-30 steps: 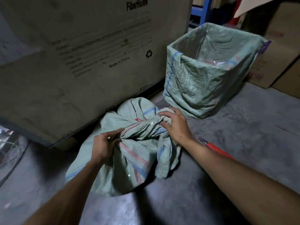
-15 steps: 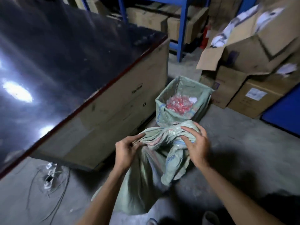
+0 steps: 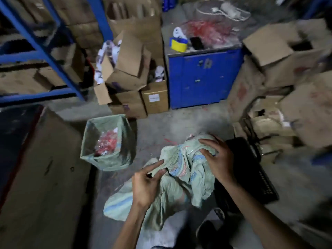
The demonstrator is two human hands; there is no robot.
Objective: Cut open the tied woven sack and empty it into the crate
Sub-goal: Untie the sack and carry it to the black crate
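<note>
From the head view, the woven sack (image 3: pixel 181 177) hangs at lower centre of the frame, its long axis running from the bunched top at centre right down to lower left; the right hand (image 3: pixel 216 159) is clamped over that bunched top, while the left hand (image 3: pixel 145 186) lies against the cloth with fingers loosely spread, gripping nothing firmly; the black crate (image 3: pixel 251 169) sits just right of the sack, nearer the right hand; the lined bin (image 3: pixel 107 142) stands well left.
</note>
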